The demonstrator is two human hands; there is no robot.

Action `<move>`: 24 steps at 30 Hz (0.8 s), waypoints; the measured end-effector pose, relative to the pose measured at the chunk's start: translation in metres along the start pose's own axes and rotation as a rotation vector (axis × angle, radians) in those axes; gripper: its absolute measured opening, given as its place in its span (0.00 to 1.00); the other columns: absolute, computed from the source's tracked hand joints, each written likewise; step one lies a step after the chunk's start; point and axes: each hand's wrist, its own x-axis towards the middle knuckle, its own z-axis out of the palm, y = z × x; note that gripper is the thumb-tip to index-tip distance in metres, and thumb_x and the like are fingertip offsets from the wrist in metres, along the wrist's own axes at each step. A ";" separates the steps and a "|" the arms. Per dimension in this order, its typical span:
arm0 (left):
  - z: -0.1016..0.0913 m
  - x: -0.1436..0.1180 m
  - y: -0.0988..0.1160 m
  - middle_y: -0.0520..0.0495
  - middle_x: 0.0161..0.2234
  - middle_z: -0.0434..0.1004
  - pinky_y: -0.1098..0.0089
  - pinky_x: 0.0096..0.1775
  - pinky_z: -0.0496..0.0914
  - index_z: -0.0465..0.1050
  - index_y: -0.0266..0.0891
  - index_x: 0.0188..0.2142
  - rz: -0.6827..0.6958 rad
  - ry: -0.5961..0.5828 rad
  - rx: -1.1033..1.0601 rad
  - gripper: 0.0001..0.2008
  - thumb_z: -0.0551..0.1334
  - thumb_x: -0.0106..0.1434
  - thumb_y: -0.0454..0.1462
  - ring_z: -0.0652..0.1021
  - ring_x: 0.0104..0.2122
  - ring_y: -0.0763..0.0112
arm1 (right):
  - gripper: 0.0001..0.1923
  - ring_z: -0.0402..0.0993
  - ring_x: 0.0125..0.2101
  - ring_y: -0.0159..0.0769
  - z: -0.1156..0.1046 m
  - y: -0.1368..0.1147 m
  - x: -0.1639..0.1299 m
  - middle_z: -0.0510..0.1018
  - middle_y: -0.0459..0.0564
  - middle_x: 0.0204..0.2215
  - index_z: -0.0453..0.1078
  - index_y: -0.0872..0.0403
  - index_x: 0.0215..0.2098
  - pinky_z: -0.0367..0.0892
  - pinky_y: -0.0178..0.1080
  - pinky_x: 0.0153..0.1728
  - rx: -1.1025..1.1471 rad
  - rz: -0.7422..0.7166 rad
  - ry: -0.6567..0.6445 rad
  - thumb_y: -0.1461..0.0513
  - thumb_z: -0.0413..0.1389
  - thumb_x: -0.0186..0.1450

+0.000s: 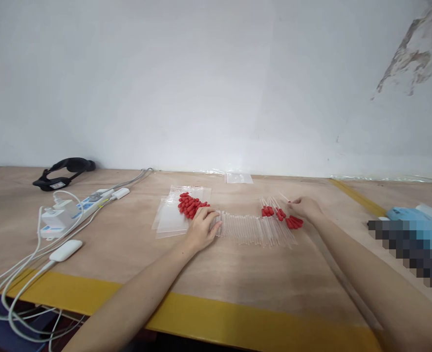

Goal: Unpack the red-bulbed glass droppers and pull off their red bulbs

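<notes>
My left hand (202, 228) rests at the left end of a row of clear thin tubes (243, 229), its thumb and fingers apart. Its fingertips are beside a pile of red caps (189, 205) lying on clear zip bags (172, 222). At the right of the row, my right hand (306, 209) pinches a thin white stick with a red cap (284, 197). Other red-capped white sticks (268, 210) lie at the row's right part, and more red caps (294, 223) are just below my right hand.
A power strip (87, 208) with white plugs and cables lies on the left, near a white adapter (66, 250) and a black strap-like headset (64, 173). A small clear bag (239, 178) is by the wall. Blue packaging (410, 215) sits at right. Yellow tape (216, 313) marks the table's front edge.
</notes>
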 end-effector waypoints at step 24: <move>0.005 -0.008 0.028 0.49 0.23 0.66 0.69 0.29 0.62 0.69 0.35 0.32 0.479 -0.129 0.259 0.08 0.52 0.63 0.32 0.67 0.26 0.71 | 0.11 0.63 0.27 0.30 0.030 -0.078 -0.157 0.72 0.46 0.20 0.71 0.53 0.28 0.50 0.37 0.33 0.021 -1.093 0.225 0.60 0.50 0.63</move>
